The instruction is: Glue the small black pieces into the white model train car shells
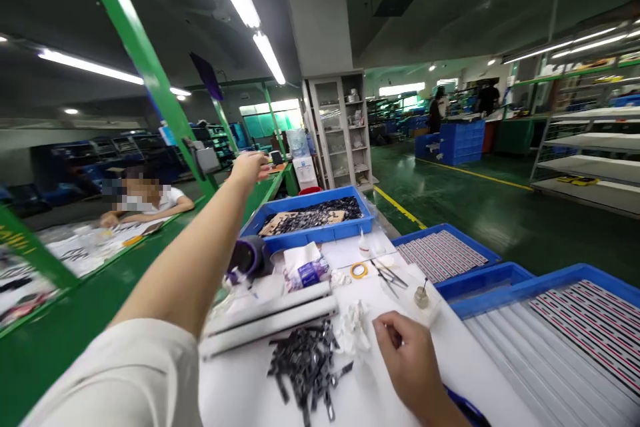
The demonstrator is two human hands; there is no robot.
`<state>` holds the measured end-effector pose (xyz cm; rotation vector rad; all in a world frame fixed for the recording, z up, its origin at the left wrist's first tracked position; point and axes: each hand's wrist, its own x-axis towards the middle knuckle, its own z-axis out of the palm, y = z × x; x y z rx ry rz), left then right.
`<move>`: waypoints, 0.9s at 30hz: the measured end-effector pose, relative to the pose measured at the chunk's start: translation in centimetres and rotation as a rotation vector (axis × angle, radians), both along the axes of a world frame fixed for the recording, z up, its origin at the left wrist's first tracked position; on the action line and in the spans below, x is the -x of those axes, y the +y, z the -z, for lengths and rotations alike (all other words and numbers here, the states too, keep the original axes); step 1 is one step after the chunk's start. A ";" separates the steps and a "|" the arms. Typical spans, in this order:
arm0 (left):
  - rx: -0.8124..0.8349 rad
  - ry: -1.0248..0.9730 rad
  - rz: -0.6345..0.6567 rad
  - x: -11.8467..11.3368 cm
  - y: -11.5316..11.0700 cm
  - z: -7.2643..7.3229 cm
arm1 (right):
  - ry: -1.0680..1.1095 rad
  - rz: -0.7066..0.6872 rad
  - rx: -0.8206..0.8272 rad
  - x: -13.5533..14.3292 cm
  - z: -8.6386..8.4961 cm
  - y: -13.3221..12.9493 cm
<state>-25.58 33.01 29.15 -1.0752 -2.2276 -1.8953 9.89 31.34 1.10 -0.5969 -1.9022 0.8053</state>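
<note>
My left hand (253, 165) is stretched far forward, raised beyond the table's left side, its fingers loosely apart with nothing seen in them. Curled over the white table (370, 387), my right hand (407, 357) has thumb and index finger together; nothing shows in it. Left of it lie a crumpled white tissue (354, 328) and a heap of small black strips (307, 360). Two long pale bars (273, 320) lie behind the heap. Farther back is a blue tray (320, 235) of many small dark pieces.
Scissors (389, 275), yellow tape (359, 270), a small bottle (363, 243) and a metal-topped jar (421, 296) stand or lie on the table. Blue trays with striped sheets (443, 255) line the right side. Across a green partition at left sits a person (150, 203).
</note>
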 end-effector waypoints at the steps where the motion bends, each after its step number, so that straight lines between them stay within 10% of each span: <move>1: 0.117 0.076 0.050 -1.5 -1.9 -0.4 | -0.001 -0.011 0.032 -0.2 -0.1 -0.2; 5: 0.545 0.272 0.259 -8.7 -11.3 1.7 | 0.019 -0.040 0.151 -0.9 -0.1 -0.7; 10: 1.009 0.600 0.707 -15.0 -23.3 11.9 | 0.002 -0.032 0.195 -1.1 -0.1 -0.9; 17: 1.051 0.341 0.255 -14.2 -33.8 26.6 | -0.070 -0.001 0.233 -1.3 0.2 -0.5; 27: 0.840 0.365 0.245 -13.7 -34.9 29.4 | -0.113 0.075 0.233 -1.2 1.2 0.7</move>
